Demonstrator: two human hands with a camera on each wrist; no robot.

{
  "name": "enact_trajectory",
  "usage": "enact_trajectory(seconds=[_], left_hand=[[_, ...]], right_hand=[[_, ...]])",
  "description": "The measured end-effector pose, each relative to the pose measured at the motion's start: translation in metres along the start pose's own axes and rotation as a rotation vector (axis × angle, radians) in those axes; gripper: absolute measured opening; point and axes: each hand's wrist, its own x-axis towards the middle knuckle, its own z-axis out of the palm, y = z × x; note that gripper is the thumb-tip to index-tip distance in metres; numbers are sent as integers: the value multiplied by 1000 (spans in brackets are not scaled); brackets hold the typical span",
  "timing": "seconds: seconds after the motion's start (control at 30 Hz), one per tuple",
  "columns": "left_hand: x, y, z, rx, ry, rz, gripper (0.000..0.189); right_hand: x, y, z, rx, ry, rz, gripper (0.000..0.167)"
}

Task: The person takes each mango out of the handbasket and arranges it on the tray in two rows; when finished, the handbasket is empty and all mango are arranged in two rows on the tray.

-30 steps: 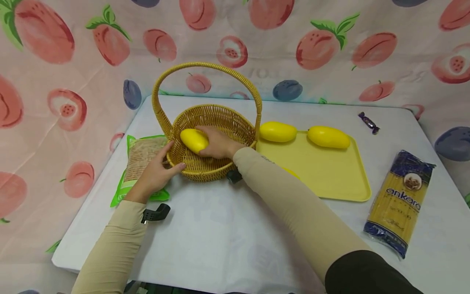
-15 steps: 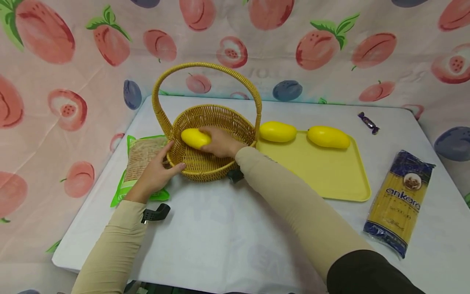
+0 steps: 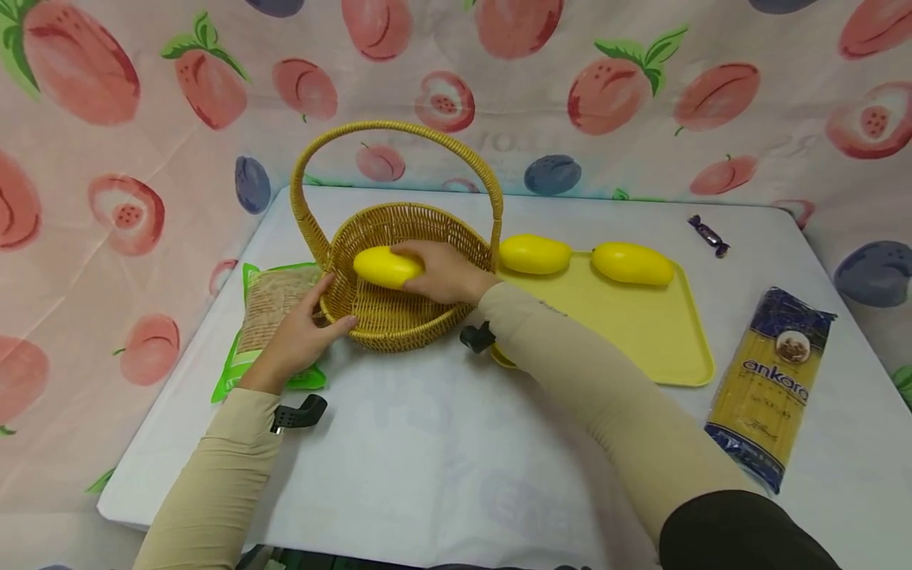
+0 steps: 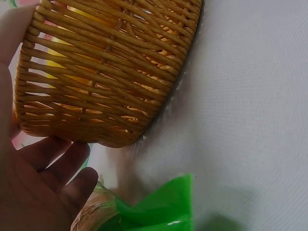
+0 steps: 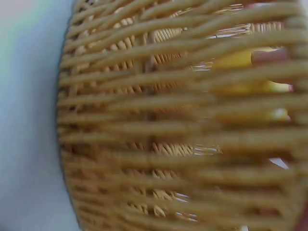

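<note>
In the head view a yellow wicker basket (image 3: 399, 336) with a tall arched handle stands at the left of the middle. My right hand (image 3: 445, 273) reaches over its right side and grips a yellow mango (image 3: 385, 267) within the rim. The same mango (image 5: 236, 86) shows through the weave, near the rim, in the right wrist view. My left hand (image 3: 302, 332) holds the basket's left end, thumb at the front rim and fingers along the outer side. From the left wrist, the fingers (image 4: 67, 159) lie against the wicker.
Two more mangoes, one (image 3: 534, 254) and another (image 3: 632, 264), lie at the back of a yellow tray (image 3: 634, 340), partly hidden by my right sleeve. A green-edged food packet (image 3: 274, 309) lies left of the basket. A pasta pack (image 3: 773, 388) and a wrapped candy (image 3: 708, 236) lie right.
My right hand, with the mango in it, has shifted to the right inside the basket. The left hand keeps its place. The head view has turned slightly.
</note>
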Motion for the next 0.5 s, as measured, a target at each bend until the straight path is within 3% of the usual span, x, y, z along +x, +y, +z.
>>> enact_trajectory(seconds=[0.5], left_hand=[[0,0,1,-8,-15,-26,93]], right_hand=[[-34,-12,-24,-93,-31,-98,61]])
